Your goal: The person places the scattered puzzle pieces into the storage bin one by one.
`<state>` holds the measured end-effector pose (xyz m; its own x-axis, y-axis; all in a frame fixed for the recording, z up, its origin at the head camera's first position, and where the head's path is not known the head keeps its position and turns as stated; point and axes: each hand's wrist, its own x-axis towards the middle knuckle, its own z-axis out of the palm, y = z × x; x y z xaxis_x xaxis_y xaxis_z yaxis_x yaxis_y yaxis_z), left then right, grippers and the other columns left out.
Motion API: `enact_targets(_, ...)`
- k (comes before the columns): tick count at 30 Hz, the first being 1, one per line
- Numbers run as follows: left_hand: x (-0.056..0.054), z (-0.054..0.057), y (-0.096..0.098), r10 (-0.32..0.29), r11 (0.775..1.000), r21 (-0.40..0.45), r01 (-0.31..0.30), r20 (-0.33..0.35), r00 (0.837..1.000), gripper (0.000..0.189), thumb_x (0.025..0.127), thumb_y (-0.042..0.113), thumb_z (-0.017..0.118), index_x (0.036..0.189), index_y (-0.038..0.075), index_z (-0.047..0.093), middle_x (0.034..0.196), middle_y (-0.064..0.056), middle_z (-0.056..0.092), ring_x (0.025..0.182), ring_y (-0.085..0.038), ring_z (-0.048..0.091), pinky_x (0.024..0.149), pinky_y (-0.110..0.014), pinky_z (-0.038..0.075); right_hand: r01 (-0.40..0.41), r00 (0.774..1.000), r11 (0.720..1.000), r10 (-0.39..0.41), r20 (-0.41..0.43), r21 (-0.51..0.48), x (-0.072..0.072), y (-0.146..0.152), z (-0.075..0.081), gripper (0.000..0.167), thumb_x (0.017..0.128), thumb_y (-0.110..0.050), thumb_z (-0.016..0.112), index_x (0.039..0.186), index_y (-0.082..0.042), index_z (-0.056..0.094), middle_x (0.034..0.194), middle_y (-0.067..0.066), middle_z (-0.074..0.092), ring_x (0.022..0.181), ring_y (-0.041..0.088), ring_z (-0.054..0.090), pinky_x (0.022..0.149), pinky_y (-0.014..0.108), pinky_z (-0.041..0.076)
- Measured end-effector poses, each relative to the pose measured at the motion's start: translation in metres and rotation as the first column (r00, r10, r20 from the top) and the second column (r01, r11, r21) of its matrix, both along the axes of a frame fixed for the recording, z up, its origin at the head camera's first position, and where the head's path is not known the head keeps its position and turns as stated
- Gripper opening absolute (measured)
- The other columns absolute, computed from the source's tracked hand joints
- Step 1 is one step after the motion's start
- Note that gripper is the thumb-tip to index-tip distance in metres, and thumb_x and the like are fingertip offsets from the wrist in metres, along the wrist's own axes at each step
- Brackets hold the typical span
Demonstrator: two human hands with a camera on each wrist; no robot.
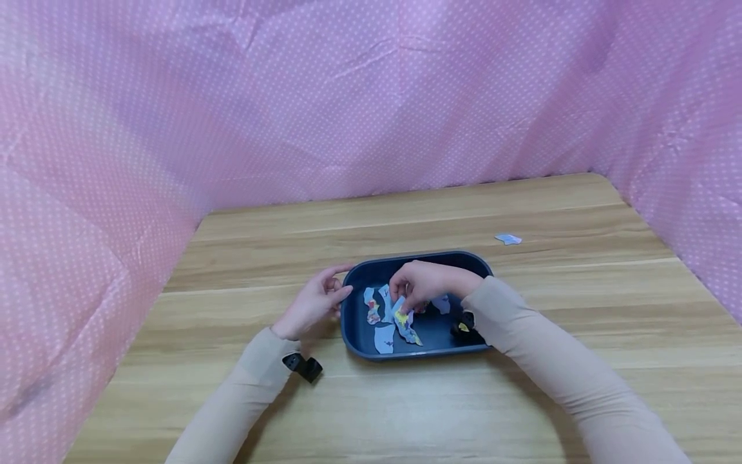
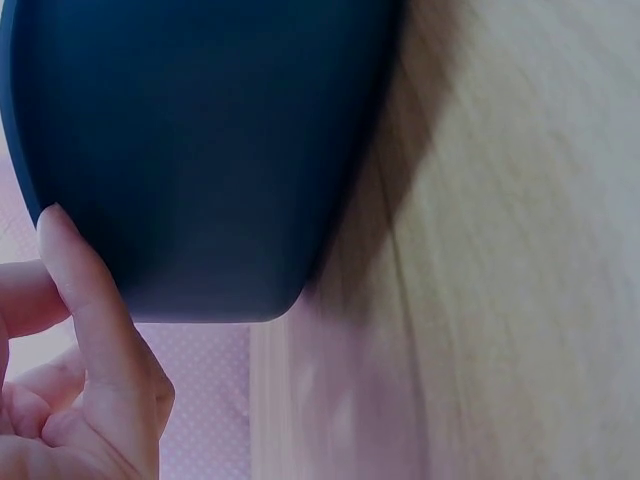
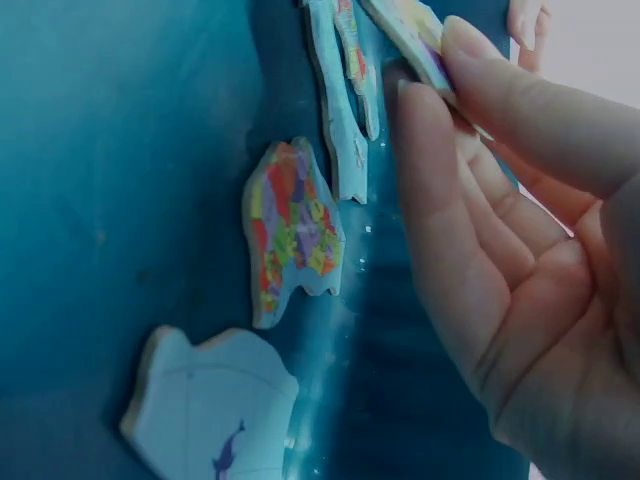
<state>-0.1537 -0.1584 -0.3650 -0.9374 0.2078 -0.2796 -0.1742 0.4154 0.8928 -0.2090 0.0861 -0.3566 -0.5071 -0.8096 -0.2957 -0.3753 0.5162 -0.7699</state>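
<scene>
A dark blue tray (image 1: 417, 353) lies on the table with several flat puzzle pieces inside. Between thumb and index finger, my right hand (image 1: 431, 280) pinches a pale blue, yellow and purple puzzle piece (image 1: 408, 325), also seen at the top of the right wrist view as a tilted piece (image 3: 415, 40). Near it lie a pale blue piece (image 1: 384, 339) and a narrow multicoloured piece (image 1: 371, 308). Closer to the wrist camera are a map-coloured piece (image 3: 292, 225) and a pale piece with a purple figure (image 3: 225, 395). My left hand (image 1: 313, 299) touches the tray's left end with thumb and fingers.
A single pale blue and pink puzzle piece (image 1: 508, 239) lies on the wooden table (image 1: 278, 238), behind and to the right of the tray. Pink dotted cloth (image 1: 371, 116) hangs around the back and sides. My right forearm crosses the tray's right end.
</scene>
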Motion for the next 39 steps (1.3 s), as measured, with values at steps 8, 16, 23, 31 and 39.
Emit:
enact_targets(8,0.0025,-0.0019,-0.0011,0.02,1.0,-0.002,-0.02,0.019,1.0,0.045,0.096,0.012,0.055,0.139,0.022,0.045,0.085,-0.007,0.052,0.062,-0.016,0.052,0.058,-0.026,0.053,-0.035,0.999,0.997,0.035,-0.001,0.063,0.0042,-0.0027,-0.0025,0.011,0.08,-0.008,0.075,0.086,-0.01,0.066,0.074,-0.001,0.059,0.06,0.011,0.056,0.06,0.024,0.053)
enact_targets(16,0.0028,-0.0025,-0.0044,0.014,1.0,0.008,-0.014,-0.008,1.0,0.046,0.096,0.012,0.055,0.14,0.017,0.044,0.084,-0.007,0.052,0.062,-0.015,0.051,0.057,-0.026,0.052,-0.102,0.993,0.99,0.107,-0.053,0.097,0.0012,-0.0054,-0.0025,0.014,0.077,-0.009,0.077,0.087,-0.012,0.067,0.074,-0.002,0.06,0.062,0.011,0.055,0.063,0.022,0.049)
enact_targets(23,0.002,-0.0011,-0.0032,0.02,1.0,-0.009,-0.021,-0.019,1.0,0.045,0.096,0.013,0.055,0.139,0.019,0.044,0.083,-0.006,0.053,0.062,-0.015,0.053,0.057,-0.027,0.053,-0.141,0.985,0.98,0.153,-0.08,0.14,-0.0007,-0.0047,-0.0022,0.016,0.076,-0.01,0.079,0.087,-0.014,0.068,0.078,-0.003,0.061,0.069,0.01,0.055,0.068,0.023,0.048)
enact_targets(31,-0.0006,-0.0016,-0.0016,-0.001,1.0,-0.003,0.001,-0.03,1.0,0.046,0.095,0.012,0.056,0.139,0.017,0.044,0.083,-0.006,0.053,0.062,-0.015,0.052,0.057,-0.025,0.052,-0.17,0.976,0.967,0.191,-0.101,0.188,0.0,-0.0025,-0.0051,0.016,0.075,-0.011,0.08,0.083,-0.018,0.068,0.079,-0.006,0.062,0.07,0.009,0.054,0.068,0.024,0.049)
enact_targets(39,-0.0004,-0.0036,0.0014,-0.005,1.0,0.0,0.005,-0.021,1.0,0.045,0.095,0.011,0.056,0.139,0.018,0.045,0.082,-0.006,0.052,0.061,-0.016,0.052,0.058,-0.028,0.053,-0.161,0.975,0.97,0.185,-0.122,0.185,0.0055,-0.0014,-0.0101,0.018,0.073,-0.01,0.081,0.082,-0.018,0.068,0.078,-0.007,0.061,0.069,0.009,0.053,0.067,0.023,0.049)
